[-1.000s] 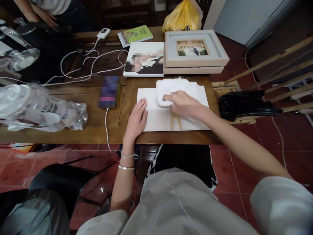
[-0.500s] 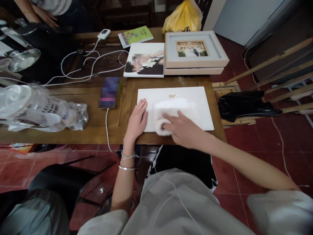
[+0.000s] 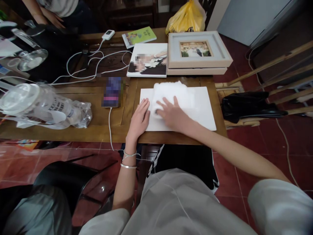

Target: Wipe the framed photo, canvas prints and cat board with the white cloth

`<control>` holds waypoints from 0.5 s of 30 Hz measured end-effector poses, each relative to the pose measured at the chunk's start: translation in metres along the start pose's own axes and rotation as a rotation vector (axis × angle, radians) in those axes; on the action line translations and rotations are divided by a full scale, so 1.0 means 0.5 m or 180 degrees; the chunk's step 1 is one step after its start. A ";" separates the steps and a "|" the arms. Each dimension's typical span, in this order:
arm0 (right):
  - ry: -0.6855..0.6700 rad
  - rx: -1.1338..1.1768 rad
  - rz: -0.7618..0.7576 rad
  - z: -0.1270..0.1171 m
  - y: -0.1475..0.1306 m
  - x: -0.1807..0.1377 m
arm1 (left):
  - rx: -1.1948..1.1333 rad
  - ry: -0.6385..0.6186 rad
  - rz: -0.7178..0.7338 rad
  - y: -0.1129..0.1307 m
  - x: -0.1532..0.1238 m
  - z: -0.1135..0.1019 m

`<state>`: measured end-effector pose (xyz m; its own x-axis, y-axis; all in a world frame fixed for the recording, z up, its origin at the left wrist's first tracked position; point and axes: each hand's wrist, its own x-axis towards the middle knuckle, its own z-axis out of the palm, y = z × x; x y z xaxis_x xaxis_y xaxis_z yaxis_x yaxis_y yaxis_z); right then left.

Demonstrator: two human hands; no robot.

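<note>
"Where are the person's hands?"

"Both are at a white board lying flat near the front edge of a brown wooden table. The left hand rests palm down on the board's left edge, fingers straight and close together, grasping nothing. A silvery bangle circles that wrist."

"And the right one?"

"The right hand lies over a bunched white cloth, its fingers fanned out on top, uncurled rather than clenched. The cloth sits on the left half of the board, reaching a little past its back edge. Some blur hides how firmly the hand presses."

"What stands around them?"

"Just behind the board, a photo panel lies beside two stacked pale frames; the upper one holds a small picture. Behind those are a green booklet and a knotted yellow bag. To the left, a phone with a pixelated screen is plugged into a white cable. Farther left, a clear plastic container lies on its side."

"Anyone else?"

"Another person stands across the table, at the upper left."
</note>
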<state>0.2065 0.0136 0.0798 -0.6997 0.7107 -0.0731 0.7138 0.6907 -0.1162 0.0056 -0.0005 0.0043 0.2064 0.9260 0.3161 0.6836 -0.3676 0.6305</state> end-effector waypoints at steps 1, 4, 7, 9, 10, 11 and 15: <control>-0.0006 -0.0008 -0.0111 0.007 -0.024 -0.034 | 0.0001 0.0001 0.0000 0.000 0.000 0.000; 0.0119 0.0083 -0.0451 0.023 -0.084 -0.129 | 0.0023 0.0013 -0.0022 0.002 0.000 0.000; 0.0142 0.0256 -0.0725 0.026 -0.109 -0.180 | 0.0000 0.0045 0.0009 0.003 -0.001 0.000; 0.0096 0.0411 -0.0779 0.021 -0.103 -0.182 | -0.0031 0.0068 0.0036 0.003 -0.002 0.000; 0.0062 0.0484 -0.0782 0.016 -0.094 -0.174 | -0.0043 0.0070 0.0038 0.002 -0.002 0.000; 0.0017 0.0536 -0.0763 0.010 -0.082 -0.163 | -0.0047 0.0062 0.0031 0.002 -0.001 0.000; -0.0189 0.0511 -0.0410 -0.021 -0.022 -0.087 | -0.0024 -0.0021 -0.0017 0.001 0.000 0.000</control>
<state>0.2292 -0.0235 0.0947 -0.7889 0.6055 -0.1050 0.6072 0.7419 -0.2844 0.0061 -0.0005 0.0047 0.2074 0.9285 0.3079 0.6795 -0.3632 0.6375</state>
